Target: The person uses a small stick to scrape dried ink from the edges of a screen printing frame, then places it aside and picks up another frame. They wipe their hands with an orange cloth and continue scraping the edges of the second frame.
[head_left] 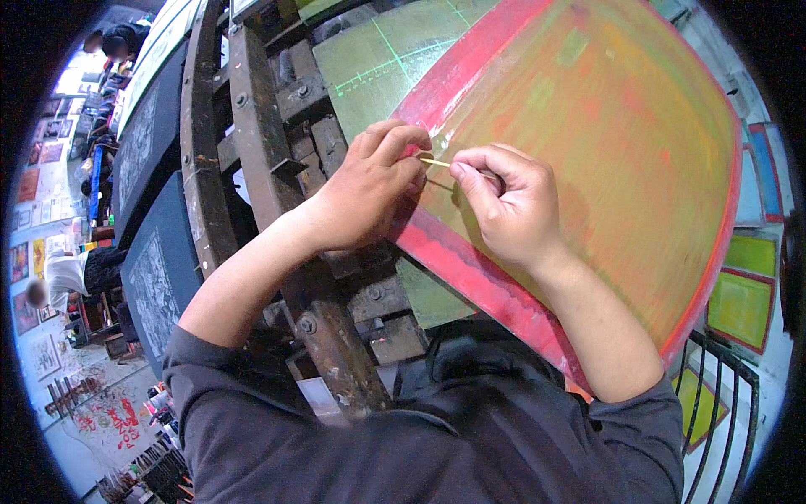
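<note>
A large screen with olive-yellow mesh (621, 168) and a red border (478, 265) slants up before me, to the right. My right hand (514, 195) is closed over its mesh, pinching a thin yellow stick or strip (436, 162) between thumb and forefinger. The strip's other end reaches the fingertips of my left hand (363, 186). That hand is closed at the screen's left corner, with a bit of red showing at its fingertips. Its curled fingers hide what they grip, and I cannot tell whether it also holds the border.
Rusty metal beams (259, 126) with bolts run along my left. Behind the screen lies a green board (357, 80) with bright grid lines. Dark printed cloth (155, 277) lies farther left, where people stand. Framed green screens (743, 298) and a black railing (718, 382) are at right.
</note>
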The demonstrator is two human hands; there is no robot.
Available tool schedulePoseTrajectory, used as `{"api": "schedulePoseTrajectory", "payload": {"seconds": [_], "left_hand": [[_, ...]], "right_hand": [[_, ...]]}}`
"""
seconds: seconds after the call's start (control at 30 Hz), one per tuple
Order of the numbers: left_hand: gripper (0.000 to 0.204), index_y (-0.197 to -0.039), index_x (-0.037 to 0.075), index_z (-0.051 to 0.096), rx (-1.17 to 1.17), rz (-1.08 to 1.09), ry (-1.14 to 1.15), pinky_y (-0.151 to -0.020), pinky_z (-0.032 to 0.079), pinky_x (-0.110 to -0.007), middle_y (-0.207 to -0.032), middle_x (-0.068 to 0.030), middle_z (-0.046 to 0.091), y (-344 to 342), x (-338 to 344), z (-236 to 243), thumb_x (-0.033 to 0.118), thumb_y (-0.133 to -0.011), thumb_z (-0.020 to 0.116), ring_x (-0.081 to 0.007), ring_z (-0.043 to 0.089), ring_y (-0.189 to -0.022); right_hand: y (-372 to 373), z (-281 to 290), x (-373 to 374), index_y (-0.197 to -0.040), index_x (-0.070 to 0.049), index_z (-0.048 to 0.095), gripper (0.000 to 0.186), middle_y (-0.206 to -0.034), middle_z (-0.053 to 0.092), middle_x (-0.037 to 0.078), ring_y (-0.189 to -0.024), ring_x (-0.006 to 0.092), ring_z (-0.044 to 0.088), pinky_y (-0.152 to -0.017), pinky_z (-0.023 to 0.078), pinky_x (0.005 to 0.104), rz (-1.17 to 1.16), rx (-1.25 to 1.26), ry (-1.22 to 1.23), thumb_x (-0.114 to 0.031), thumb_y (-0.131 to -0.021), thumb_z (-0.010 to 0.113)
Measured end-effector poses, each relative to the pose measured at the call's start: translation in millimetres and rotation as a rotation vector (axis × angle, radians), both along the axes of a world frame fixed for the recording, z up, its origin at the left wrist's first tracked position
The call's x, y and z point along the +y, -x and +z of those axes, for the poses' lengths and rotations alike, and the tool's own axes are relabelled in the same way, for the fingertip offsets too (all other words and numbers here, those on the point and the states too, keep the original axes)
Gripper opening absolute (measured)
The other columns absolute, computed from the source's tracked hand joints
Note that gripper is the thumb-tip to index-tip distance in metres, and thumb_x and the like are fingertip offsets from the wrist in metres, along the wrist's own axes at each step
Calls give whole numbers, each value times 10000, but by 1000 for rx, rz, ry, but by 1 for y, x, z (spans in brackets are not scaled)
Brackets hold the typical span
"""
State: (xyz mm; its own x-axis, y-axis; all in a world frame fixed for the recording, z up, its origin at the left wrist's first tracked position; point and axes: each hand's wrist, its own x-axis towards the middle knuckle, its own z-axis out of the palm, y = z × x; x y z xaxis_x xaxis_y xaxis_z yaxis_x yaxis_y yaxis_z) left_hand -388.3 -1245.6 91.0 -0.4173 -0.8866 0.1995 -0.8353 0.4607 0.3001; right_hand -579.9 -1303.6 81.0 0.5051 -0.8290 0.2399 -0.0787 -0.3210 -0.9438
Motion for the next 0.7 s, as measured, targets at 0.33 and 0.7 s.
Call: {"api": "schedulePoseTrajectory", "payload": {"seconds": [0.33, 0.7], "left_hand": [[201, -950, 90, 521, -18, 53, 37, -976, 294, -440, -1189, -128, 439, -1, 12, -3, 57, -768, 600, -342, 376, -1162], [165, -942, 94, 531, -8, 140, 72, -969, 287, -437, -1157, -128, 456, -6, 22, -8, 67, -787, 579, -334, 398, -1141]], "right_hand": [[-1, 1, 0, -779, -18, 647, 68, -610, 557, 78, -481, 127, 482, -461, 379, 284, -30, 19, 17, -82, -797, 640], [-1, -1, 0, -806, 18, 639, 56, -637, 518, -10, -540, 38, 396, -484, 326, 212, -5, 31, 64, -35, -824, 638]]}}
